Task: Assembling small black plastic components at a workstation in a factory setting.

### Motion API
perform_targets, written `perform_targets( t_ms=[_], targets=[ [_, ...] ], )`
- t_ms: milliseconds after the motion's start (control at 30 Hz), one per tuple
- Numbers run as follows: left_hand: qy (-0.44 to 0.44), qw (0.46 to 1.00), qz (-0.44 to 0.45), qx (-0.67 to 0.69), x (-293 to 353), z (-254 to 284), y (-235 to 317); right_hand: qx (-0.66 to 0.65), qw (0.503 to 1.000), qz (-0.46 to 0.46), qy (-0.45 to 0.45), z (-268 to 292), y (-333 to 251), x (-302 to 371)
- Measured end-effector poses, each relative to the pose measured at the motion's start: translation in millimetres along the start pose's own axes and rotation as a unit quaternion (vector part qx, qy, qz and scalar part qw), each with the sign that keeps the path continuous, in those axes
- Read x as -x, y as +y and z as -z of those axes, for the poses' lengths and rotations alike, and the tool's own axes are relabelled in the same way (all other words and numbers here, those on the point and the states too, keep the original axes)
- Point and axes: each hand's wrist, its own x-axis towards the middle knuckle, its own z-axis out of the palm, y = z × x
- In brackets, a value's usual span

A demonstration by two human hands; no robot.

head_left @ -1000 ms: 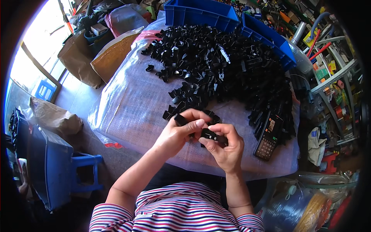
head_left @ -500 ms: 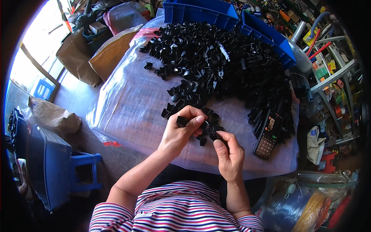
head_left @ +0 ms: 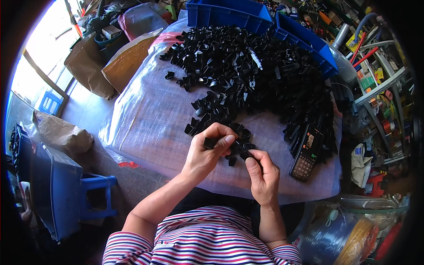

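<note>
My left hand [head_left: 206, 150] is closed, thumb against fingers, around a small black plastic part [head_left: 209, 142] whose end sticks out on the thumb's left side. Close by on the right, my right hand [head_left: 264, 176] pinches another black plastic piece [head_left: 244, 153] between thumb and forefinger. The two pieces come close together; whether they touch is hard to tell among the dark parts behind. A large heap of black plastic parts [head_left: 238, 66] spreads over the white woven sheet [head_left: 145, 115] just beyond my hands.
A black handheld keypad device [head_left: 304, 157] lies right of my hands. Two blue crates [head_left: 229, 15] stand behind the heap. At left are a blue stool [head_left: 99, 181] and brown sacks [head_left: 90, 66]; at right, a cluttered metal rack [head_left: 384, 84] and a wrapped spool [head_left: 331, 240].
Both hands have shifted only slightly, the left a touch lower and the right a little to the right. The black piece in my left hand has turned a bit.
</note>
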Motion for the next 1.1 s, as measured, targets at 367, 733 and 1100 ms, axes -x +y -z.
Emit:
perform_targets(
  t_ms=[367, 733, 1100],
  targets=[
    [0.05, 0.98, -0.11, -0.157, 13, -7, -2, -0.021, 0.999, -0.015, 0.039, -18, 3, -2],
    [0.101, 0.986, -0.094, -0.097, 26, -8, 5, 0.016, 1.0, 0.003, -0.012, -38, -10, -7],
    [0.126, 0.983, -0.066, 0.115, 9, 52, 3, 0.368, 0.927, 0.055, 0.049, 47, -25, -46]
  ],
)
